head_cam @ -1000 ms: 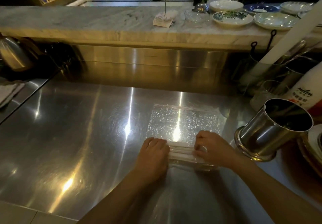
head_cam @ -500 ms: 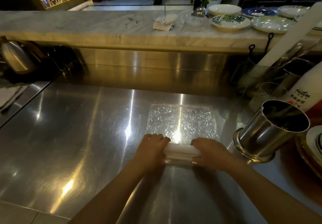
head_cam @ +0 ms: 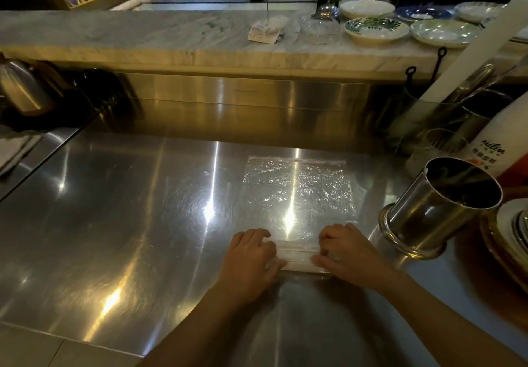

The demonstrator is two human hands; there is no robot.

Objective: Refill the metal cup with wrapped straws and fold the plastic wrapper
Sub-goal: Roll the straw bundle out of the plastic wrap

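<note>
A clear crinkled plastic wrapper [head_cam: 297, 189] lies flat on the steel counter [head_cam: 128, 209]. Its near end is rolled into a narrow band [head_cam: 297, 258]. My left hand [head_cam: 251, 258] presses on the band's left end and my right hand [head_cam: 343, 249] on its right end, fingers curled over the roll. The metal cup [head_cam: 437, 209] stands to the right of the wrapper on a round base, tilted in this wide view. Its inside is dark and I cannot tell what it holds.
Behind the cup stand a white bottle [head_cam: 503, 140], a glass [head_cam: 437, 143] and a holder with utensils [head_cam: 468, 86]. Plates [head_cam: 374, 29] sit on the marble ledge [head_cam: 143, 35]. A kettle [head_cam: 20, 86] is at the far left. A round tray [head_cam: 494, 241] lies at the right edge.
Both hands have rolled the wrapper's near end away from me, so the band is tighter and the flat part shorter. The cup has not moved.
</note>
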